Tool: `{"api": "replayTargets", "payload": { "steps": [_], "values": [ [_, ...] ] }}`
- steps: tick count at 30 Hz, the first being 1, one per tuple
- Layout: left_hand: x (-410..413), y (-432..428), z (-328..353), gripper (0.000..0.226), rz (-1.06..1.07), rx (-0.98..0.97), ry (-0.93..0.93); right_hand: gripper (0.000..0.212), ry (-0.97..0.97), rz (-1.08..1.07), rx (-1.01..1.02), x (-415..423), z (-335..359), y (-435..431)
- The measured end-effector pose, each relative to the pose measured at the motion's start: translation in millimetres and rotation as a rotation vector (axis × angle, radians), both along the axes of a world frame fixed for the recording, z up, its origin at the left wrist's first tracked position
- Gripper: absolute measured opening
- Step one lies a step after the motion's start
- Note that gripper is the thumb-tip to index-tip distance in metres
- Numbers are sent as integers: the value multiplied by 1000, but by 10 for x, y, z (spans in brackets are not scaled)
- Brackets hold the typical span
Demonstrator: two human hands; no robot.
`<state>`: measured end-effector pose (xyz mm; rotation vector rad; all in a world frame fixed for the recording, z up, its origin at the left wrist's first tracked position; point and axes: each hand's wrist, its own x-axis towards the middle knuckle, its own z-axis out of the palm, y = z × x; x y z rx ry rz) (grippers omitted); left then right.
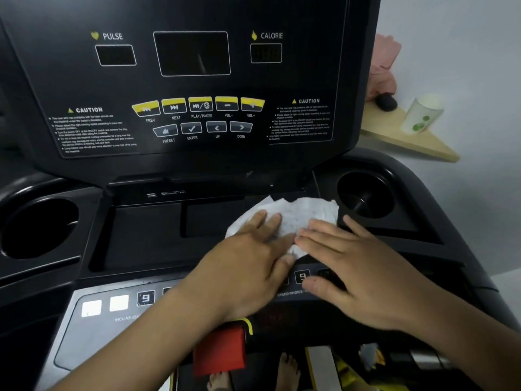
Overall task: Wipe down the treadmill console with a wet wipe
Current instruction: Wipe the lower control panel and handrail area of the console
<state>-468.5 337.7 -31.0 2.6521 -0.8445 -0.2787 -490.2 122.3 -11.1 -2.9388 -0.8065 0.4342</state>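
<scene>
- right now the wet wipe point(301, 214) lies spread and crumpled on the black tray point(146, 235) of the treadmill console point(310, 66), toward the tray's right end, just beside the right cup holder point(363, 193).
- the left hand point(248, 266) lies flat on the wipe's left part, fingers straight and close together, pressing down; it clasps nothing.
- the right hand point(352, 266) is flat too, with straight fingers whose tips rest on the wipe's lower right part; its thumb lies over a row of numbered buttons point(302, 276).
- the two hands' fingertips meet near the middle of the wipe.
- above the tray the upright panel shows three dark screens, labels reading pulse and calorie, a row of yellow-topped buttons point(200, 104) and two caution texts.
- the left cup holder point(39, 227) sits at the far left, well apart from the wipe.
- a red block point(220, 351) sits below the left wrist.
- two bare feet point(287, 368) show at the bottom edge.
- at the right a wooden shelf point(406, 142) carries a pale cup point(423, 114) with green spots, a dark round thing point(386, 103) and a pink cloth point(383, 71).
</scene>
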Motion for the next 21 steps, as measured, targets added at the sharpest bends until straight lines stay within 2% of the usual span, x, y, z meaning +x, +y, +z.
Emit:
{"api": "replayTargets", "payload": {
  "steps": [1, 3, 6, 9, 14, 17, 21],
  "values": [
    [21, -18, -7, 57, 38, 64, 70, 81, 3, -9, -14, 74, 5, -9],
    [127, -83, -44, 68, 56, 161, 76, 89, -14, -35, -25, 308, -27, -7],
    [115, -73, 30, 72, 47, 155, 129, 100, -54, -48, 11, 456, -39, -25],
    [-173, 65, 122, 73, 12, 131, 175, 88, -60, -4, 63, 163, -42, -101],
    [-126, -100, 100, 71, 71, 84, 139, 78, -40, -78, 157, 109, -62, -109],
    [-207, -56, 87, 73, 90, 57, 69, 77, -60, -72, 139, 55, -63, -70],
    [-390, 391, 138, 79, 196, 50, 37, 90, 10, -46, 139, -36, -19, 349]
  ]
}}
